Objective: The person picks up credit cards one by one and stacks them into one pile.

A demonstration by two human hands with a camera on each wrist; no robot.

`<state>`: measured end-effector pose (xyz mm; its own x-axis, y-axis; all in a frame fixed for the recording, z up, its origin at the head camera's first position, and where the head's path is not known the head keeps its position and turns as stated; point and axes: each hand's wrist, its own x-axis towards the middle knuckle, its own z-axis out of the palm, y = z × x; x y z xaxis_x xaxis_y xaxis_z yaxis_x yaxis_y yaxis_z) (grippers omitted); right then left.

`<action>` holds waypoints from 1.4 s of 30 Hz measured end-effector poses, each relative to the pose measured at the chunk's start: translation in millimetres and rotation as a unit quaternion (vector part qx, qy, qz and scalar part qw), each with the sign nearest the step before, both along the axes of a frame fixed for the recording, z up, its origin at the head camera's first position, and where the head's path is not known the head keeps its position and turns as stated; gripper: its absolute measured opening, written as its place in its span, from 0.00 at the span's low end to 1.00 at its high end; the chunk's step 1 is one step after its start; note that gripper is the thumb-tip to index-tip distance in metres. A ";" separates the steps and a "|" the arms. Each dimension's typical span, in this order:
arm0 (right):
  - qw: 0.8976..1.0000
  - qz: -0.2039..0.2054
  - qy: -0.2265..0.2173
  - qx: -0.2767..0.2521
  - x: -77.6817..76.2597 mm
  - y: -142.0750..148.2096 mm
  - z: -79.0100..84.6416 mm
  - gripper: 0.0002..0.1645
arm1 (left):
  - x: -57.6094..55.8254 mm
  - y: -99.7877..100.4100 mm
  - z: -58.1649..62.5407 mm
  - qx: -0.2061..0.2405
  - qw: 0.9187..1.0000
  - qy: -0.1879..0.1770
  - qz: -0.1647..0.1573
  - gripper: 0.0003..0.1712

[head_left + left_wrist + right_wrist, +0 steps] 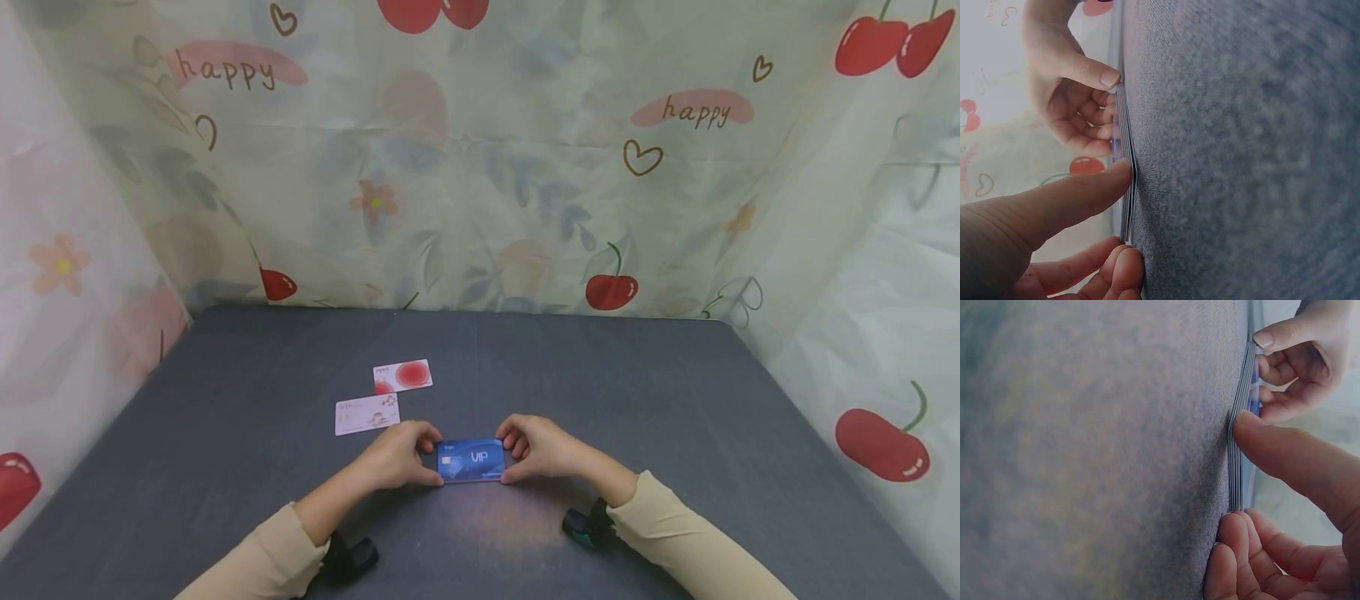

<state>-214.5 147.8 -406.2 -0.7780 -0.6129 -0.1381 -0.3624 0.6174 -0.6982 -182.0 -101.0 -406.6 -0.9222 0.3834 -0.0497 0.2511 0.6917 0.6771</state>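
Note:
A stack of cards (pixel 471 461) lies on the dark cloth, its top card blue and marked VIP. At its left end my left hand (pixel 401 457) grips the stack, thumb at the near corner and fingers at the far corner. My right hand (pixel 542 450) holds the right end in the same way. The left wrist view shows the layered card edges (pixel 1127 206) between thumb and fingers. From the right wrist, the stack (pixel 1235 469) looks even, its several cards lying flush against one another.
Beyond my left hand lie two loose cards: a pale pink one (pixel 366 415) and, touching or nearly touching it, a white one with red circles (pixel 403 376). A grey cloth-covered table (pixel 600 383) spreads around. Patterned curtains (pixel 465 208) hang behind and at both sides.

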 end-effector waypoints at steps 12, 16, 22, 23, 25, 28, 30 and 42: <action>1.000 0.003 -0.005 -0.001 -0.6 1.1 -0.1 0.29 | -1.0 0.4 -0.3 -0.004 1.000 0.008 -0.003 0.28; 1.000 0.004 -0.002 0.001 -1.0 1.6 0.0 0.29 | -1.0 0.9 0.3 -0.007 1.000 0.007 0.000 0.27; 1.000 0.008 0.001 0.003 -1.6 1.5 0.5 0.29 | -0.3 1.8 1.4 -0.009 1.000 0.000 0.007 0.27; 1.000 0.008 0.002 0.003 -1.7 1.6 0.5 0.29 | -0.2 1.9 1.5 -0.010 1.000 0.000 0.007 0.28; 1.000 0.011 0.003 0.002 -1.9 1.8 0.6 0.29 | -0.1 2.0 1.6 -0.009 1.000 -0.002 0.009 0.28; 1.000 0.013 0.001 0.000 -2.1 1.9 0.6 0.29 | -0.1 1.6 1.9 -0.006 1.000 -0.001 0.007 0.28; 1.000 0.014 0.001 0.000 -2.1 2.2 0.7 0.29 | -0.2 0.9 2.2 -0.004 1.000 -0.001 0.006 0.28; 1.000 0.016 -0.007 0.001 -3.5 3.0 2.1 0.31 | -2.8 -9.7 5.5 0.026 1.000 -0.011 0.006 0.29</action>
